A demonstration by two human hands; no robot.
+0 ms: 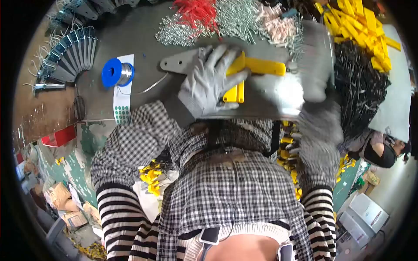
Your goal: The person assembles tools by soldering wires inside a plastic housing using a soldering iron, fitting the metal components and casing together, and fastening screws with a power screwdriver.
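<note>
Your left hand [202, 85] is bent over the yellow parts [267, 67], with the thumb across one; I cannot tell if it grips hard or just rests there. Your right hand [315, 65] is a big blur at the right side of the table [98, 102], so I cannot tell if it is open, closed or holding anything.

The yellow parts lie in the middle, close to the near edge. Just left of them, a flat grey plate [173, 65] pokes out from under your left hand.

I think the step now is to mind these pieces with one hand while the other is off to the side. The next move seems to need a still left hand and a right hand close by.

Farther left, a blue spool [112, 73] sits on a white strip [122, 104], and its thin wire [153, 86] points toward the plate. Piles of red bits [196, 13] and silver bits [237, 19] lie at the far side. Black pieces [361, 91] are heaped on the right.
</note>
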